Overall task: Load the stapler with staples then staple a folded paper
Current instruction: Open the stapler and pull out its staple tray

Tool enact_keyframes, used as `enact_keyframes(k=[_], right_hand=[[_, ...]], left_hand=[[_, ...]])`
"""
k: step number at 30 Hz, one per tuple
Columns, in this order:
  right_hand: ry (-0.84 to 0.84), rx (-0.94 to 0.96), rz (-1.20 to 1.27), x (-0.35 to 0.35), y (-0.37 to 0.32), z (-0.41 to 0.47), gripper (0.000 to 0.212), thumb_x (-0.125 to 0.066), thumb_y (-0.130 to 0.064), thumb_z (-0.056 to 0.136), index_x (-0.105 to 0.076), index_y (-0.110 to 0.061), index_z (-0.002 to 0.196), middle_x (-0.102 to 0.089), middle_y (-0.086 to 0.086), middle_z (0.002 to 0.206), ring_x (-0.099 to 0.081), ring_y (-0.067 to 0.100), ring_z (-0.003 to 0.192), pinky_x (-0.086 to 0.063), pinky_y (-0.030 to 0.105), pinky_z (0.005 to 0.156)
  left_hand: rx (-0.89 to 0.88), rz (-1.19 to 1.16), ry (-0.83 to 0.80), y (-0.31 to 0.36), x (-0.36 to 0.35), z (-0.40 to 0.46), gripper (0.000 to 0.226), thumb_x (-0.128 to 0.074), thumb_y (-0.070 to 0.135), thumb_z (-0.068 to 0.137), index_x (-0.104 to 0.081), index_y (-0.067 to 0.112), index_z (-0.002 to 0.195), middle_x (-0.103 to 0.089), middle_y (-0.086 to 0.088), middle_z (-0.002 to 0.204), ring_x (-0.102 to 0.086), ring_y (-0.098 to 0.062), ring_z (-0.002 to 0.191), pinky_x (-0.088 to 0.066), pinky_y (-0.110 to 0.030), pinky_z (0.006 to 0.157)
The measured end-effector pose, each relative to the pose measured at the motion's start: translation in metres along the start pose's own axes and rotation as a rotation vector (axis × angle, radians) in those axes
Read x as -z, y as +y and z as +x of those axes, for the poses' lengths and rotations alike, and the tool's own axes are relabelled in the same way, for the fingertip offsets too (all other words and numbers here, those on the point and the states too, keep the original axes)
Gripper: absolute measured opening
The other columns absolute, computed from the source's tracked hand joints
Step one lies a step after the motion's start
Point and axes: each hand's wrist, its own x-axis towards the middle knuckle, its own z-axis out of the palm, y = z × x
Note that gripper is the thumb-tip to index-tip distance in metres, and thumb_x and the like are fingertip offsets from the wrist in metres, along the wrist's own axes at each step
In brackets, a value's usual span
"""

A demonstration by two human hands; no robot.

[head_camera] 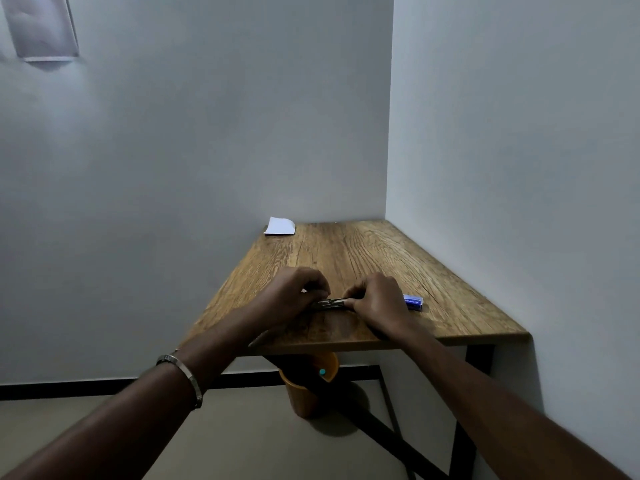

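Both hands — left hand [294,292], right hand [377,299] — gripped the stapler [330,304] near the table's [450,289] front edge; staple box [413,302] just right; folded paper [280,226] at far-left corner.

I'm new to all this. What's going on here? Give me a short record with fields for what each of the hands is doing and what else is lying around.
left hand: grips one end of the stapler
right hand: grips the stapler's other end
stapler: low over the near part of the wooden table
blue box: on the table, just right of the right hand
folded paper: far left corner, untouched
orange bin: on the floor under the table
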Motion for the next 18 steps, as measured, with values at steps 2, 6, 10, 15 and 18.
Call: enact_keyframes(k=[2, 6, 10, 15, 18], right_hand=[[-0.003, -0.005, 0.002, 0.0, 0.0, 0.0, 0.013, -0.077, -0.014, 0.083, -0.079, -0.015, 0.096, -0.077, 0.001, 0.097, -0.066, 0.006, 0.085, -0.052, 0.02, 0.079], [-0.005, -0.007, -0.012, 0.0, 0.0, 0.0, 0.014, -0.076, -0.012, 0.084, -0.079, -0.013, 0.098, -0.077, 0.002, 0.099, -0.07, 0.011, 0.093, -0.056, 0.026, 0.085], [-0.013, -0.004, -0.018, 0.0, 0.002, 0.001, 0.016, -0.074, -0.011, 0.085, -0.078, -0.013, 0.1, -0.077, 0.002, 0.102, -0.07, 0.011, 0.095, -0.056, 0.026, 0.086], [0.0, -0.011, -0.026, -0.001, 0.003, 0.002, 0.014, -0.076, -0.013, 0.083, -0.079, -0.015, 0.097, -0.077, 0.0, 0.098, -0.068, 0.009, 0.09, -0.054, 0.022, 0.08], [0.003, -0.02, -0.044, -0.003, 0.003, 0.004, 0.014, -0.076, -0.016, 0.083, -0.078, -0.014, 0.097, -0.077, 0.0, 0.097, -0.064, 0.005, 0.08, -0.048, 0.016, 0.071]], left_hand=[[0.04, -0.029, -0.023, 0.001, 0.001, 0.001, 0.025, -0.074, 0.018, 0.085, -0.069, 0.026, 0.108, -0.074, 0.011, 0.094, -0.061, 0.016, 0.079, -0.046, -0.001, 0.07], [0.092, -0.074, 0.019, 0.005, -0.006, 0.002, 0.033, -0.077, 0.017, 0.082, -0.067, 0.029, 0.111, -0.075, 0.011, 0.089, -0.065, 0.014, 0.078, -0.051, -0.006, 0.072], [0.128, -0.123, 0.073, 0.008, -0.012, 0.0, 0.034, -0.077, 0.016, 0.081, -0.068, 0.03, 0.11, -0.069, 0.022, 0.077, -0.068, 0.012, 0.081, -0.056, -0.011, 0.074], [0.193, -0.204, 0.151, 0.012, -0.011, -0.004, 0.034, -0.077, 0.016, 0.081, -0.065, 0.028, 0.11, -0.073, 0.014, 0.082, -0.069, 0.008, 0.08, -0.056, -0.01, 0.071], [0.303, -0.312, 0.264, 0.012, -0.012, -0.01, 0.028, -0.076, 0.013, 0.082, -0.063, 0.027, 0.104, -0.074, 0.008, 0.084, -0.07, 0.003, 0.076, -0.058, -0.018, 0.067]])
